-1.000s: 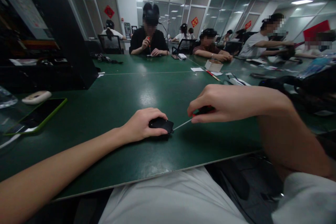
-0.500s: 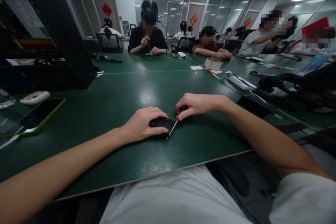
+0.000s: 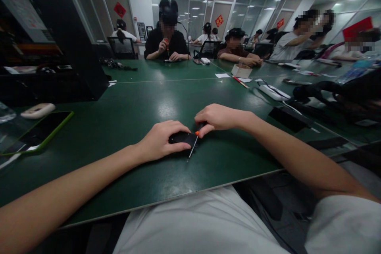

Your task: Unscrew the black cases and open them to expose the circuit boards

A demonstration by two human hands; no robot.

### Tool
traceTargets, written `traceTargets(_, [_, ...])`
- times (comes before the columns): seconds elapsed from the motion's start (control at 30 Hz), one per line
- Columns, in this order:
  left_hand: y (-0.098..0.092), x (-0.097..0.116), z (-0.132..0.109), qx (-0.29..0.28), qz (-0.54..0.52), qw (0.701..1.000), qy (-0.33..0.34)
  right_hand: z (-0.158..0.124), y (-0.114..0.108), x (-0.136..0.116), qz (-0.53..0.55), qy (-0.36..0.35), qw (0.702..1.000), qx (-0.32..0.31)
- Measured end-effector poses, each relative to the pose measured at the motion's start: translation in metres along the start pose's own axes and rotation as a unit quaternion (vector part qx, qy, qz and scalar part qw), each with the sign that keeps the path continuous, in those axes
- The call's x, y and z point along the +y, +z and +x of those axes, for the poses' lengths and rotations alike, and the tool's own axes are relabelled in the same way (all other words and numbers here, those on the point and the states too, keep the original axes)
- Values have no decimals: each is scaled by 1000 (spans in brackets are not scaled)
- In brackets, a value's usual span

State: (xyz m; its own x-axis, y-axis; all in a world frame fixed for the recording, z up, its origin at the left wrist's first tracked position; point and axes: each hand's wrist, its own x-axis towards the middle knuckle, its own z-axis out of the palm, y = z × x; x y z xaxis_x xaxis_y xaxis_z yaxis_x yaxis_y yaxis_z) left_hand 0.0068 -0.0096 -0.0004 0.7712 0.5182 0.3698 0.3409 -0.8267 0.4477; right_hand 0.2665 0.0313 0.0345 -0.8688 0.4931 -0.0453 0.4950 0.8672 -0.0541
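Note:
My left hand [image 3: 166, 139] grips a flat black rectangular device [image 3: 183, 139] by its left part, with the thumb along its near edge and the fingers over the far edge. The device lies low at the green table [image 3: 143, 182]; its exact kind does not show. In my right hand [image 3: 212, 119] is a screwdriver [image 3: 193, 147] with an orange and black handle, mostly hidden by the fingers. Its thin metal shaft slants down toward me past the device's right end. The tip is just in front of the device, and whether it touches the table I cannot tell.
A phone with a green edge [image 3: 38, 133] and a white rounded object [image 3: 38, 110] lie at the left, near a black upright panel [image 3: 68, 43]. To the right are a small box [image 3: 241, 70], a white power strip [image 3: 273, 92] and black items. Across the table a person [image 3: 167, 43] works.
My right hand has shifted slightly left, bringing the screwdriver closer to the device. The shaft's tip has moved a little nearer to me. My left hand keeps its hold.

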Motion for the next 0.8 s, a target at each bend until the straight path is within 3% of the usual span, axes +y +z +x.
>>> traceTargets(0.37, [1,-2,-3,30,-8,1000,1,0,8,23,-40,54,998,3])
traceTargets(0.53, [0,0,-3,26,-18,999,-5,2,12,28,-31,32,999,7])
traceTargets(0.8, [-18,-10,-3,-23,-40,999,-14,1,10,16,-55,8,997,59])
